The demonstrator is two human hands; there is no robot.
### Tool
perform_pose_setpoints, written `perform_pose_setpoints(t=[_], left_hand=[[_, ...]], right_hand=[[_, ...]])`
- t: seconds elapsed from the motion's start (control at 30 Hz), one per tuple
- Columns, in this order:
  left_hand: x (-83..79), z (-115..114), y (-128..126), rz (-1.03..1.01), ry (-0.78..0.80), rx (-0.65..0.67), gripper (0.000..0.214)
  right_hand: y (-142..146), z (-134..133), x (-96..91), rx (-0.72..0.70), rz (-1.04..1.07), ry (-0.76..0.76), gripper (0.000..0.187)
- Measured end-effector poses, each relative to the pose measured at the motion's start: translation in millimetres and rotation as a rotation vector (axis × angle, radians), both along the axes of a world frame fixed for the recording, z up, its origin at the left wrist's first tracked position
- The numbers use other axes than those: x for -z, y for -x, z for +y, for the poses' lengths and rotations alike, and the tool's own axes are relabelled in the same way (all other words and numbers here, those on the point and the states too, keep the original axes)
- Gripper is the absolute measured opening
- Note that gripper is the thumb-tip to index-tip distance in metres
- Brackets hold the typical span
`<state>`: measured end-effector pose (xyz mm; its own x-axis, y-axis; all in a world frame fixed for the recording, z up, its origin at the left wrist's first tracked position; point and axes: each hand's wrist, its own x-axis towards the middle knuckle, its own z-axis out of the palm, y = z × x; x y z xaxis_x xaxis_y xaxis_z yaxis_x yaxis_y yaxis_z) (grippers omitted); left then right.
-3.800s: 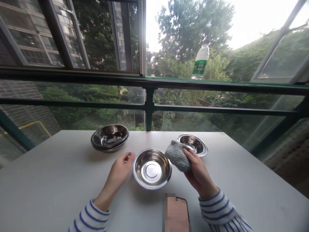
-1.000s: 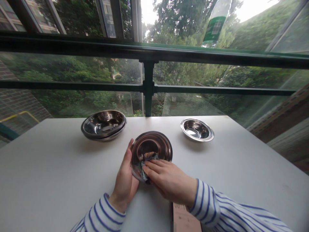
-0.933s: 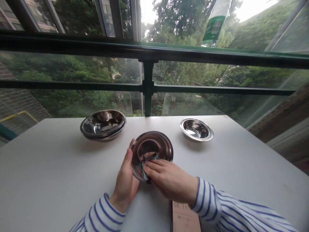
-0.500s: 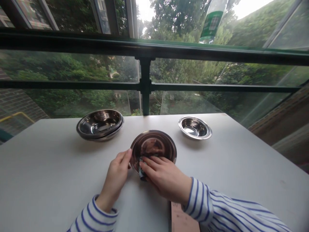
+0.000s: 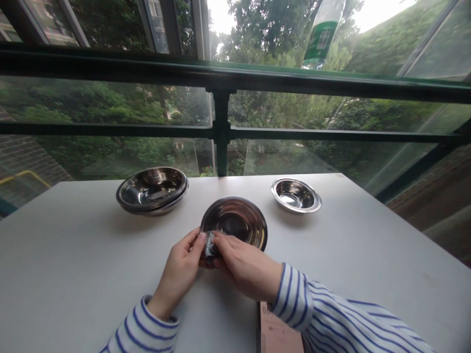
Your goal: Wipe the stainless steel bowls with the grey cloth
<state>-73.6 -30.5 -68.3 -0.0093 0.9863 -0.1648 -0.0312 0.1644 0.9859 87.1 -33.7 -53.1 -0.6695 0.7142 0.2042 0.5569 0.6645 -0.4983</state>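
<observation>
A shiny metal bowl (image 5: 239, 215) stands tilted toward me near the middle of the white table. My left hand (image 5: 184, 262) grips its near left rim, thumb on top and fingers partly hidden beneath. Pressed to the same rim is a crumpled dark cloth with a pale pattern (image 5: 210, 245), pinched by my right hand (image 5: 245, 264). The right fingertips curl over the rim and are partly hidden. Both hands nearly meet at the cloth.
Several nested metal bowls (image 5: 152, 191) sit at the back left of the white table (image 5: 91, 274). A single smaller bowl (image 5: 296, 195) is at the back right. By my right sleeve lies a pink box-like object (image 5: 281, 328). Behind the table runs a green railing (image 5: 257, 78) with a bottle (image 5: 321, 39).
My right hand has shifted left with the cloth, from inside the bowl to its near left rim. The left thumb has moved in toward the cloth. The bowl has turned slightly.
</observation>
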Motion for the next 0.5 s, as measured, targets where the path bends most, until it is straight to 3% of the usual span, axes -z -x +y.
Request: perform_pose_setpoints(t=[0.13,0.33,0.5], left_hand=[[1.4,0.1,-4.0,-0.018,0.023,-0.022,0.037],[-1.1,-2.3,-11.7,-0.126,0.095,0.007,0.036],[0.5,0.7,-10.4,-0.086,0.101,-0.001,0.036]], right_hand=[[-13.9,-5.1,-8.4,-0.041,-0.102,0.032,0.021],[5.9,5.2,-8.6,0.028,0.004,0.142,0.015],[-7.5,14.7,-19.3,-0.123,-0.199,0.123,0.014]])
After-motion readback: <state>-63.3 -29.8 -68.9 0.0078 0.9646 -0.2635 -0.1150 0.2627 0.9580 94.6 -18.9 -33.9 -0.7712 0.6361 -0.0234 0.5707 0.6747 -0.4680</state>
